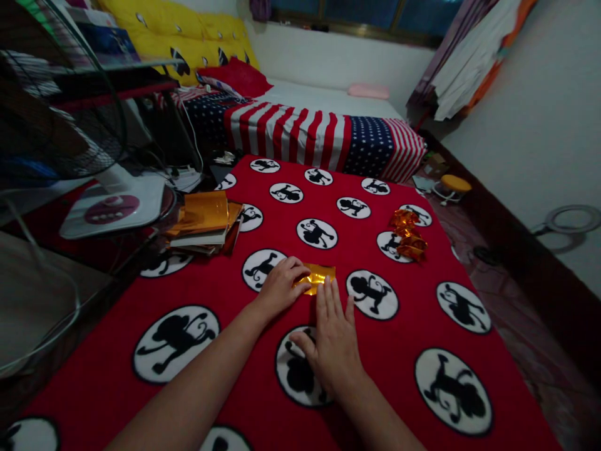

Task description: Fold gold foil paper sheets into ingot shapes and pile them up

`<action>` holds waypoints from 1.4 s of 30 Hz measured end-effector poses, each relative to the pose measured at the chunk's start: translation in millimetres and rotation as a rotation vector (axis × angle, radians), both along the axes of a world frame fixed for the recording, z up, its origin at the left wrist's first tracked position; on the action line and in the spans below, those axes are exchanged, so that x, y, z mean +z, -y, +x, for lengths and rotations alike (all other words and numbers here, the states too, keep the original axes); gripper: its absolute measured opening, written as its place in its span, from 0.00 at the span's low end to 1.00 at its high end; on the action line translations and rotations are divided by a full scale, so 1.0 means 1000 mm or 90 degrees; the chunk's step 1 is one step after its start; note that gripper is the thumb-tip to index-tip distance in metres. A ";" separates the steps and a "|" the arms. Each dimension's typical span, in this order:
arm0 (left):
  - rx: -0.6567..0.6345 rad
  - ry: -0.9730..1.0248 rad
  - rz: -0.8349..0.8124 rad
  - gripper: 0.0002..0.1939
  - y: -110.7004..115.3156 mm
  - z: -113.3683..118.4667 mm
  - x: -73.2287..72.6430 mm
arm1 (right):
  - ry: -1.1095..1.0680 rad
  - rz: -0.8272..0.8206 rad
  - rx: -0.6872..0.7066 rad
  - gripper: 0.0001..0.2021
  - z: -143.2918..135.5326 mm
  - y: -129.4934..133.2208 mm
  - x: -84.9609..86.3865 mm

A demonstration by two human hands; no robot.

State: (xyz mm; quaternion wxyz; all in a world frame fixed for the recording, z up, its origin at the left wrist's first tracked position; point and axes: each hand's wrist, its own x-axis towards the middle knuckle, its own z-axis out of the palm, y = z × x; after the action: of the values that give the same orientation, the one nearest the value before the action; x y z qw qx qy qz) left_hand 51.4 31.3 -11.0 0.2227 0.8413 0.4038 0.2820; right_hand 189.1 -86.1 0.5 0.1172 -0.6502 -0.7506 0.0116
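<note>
A small sheet of shiny gold foil paper point(320, 273) lies on the red cloth with monkey prints point(328, 200). My left hand point(283, 285) is closed at the foil's left end, its thumb and fingers pinching the edge. My right hand point(334, 338) lies flat with fingers stretched out, the fingertips resting on the foil's right part. To the left sits a stack of gold and pale paper sheets point(204, 216). Folded or crumpled shiny orange-gold foil pieces point(409, 235) lie at the right of the cloth.
A fan with a white base point(115, 203) stands at the left beside a shelf and cables. Behind the cloth is a bed with a striped, starred cover point(300, 128). A yellow-topped stool point(455, 183) stands on the floor at the right.
</note>
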 end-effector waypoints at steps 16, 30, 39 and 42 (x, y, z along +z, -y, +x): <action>-0.140 -0.039 -0.071 0.27 -0.010 -0.023 0.016 | -0.087 -0.017 -0.005 0.30 0.025 0.007 -0.006; -0.120 0.054 -0.111 0.21 -0.009 -0.025 0.012 | -0.250 -0.102 -0.277 0.17 0.052 -0.078 0.021; -0.016 0.139 -0.103 0.35 -0.009 -0.026 0.004 | -0.715 -0.184 -0.280 0.17 0.047 -0.075 0.010; 0.075 0.300 -0.220 0.41 -0.013 -0.023 0.004 | -0.863 -0.143 -0.269 0.21 0.044 -0.075 0.012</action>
State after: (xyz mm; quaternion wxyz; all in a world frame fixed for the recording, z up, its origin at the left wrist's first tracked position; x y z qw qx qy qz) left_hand 28.6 44.0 -7.1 0.4336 0.6776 0.4309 0.4088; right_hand 232.9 -11.1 12.8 0.4897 -0.6392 -0.3652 0.4672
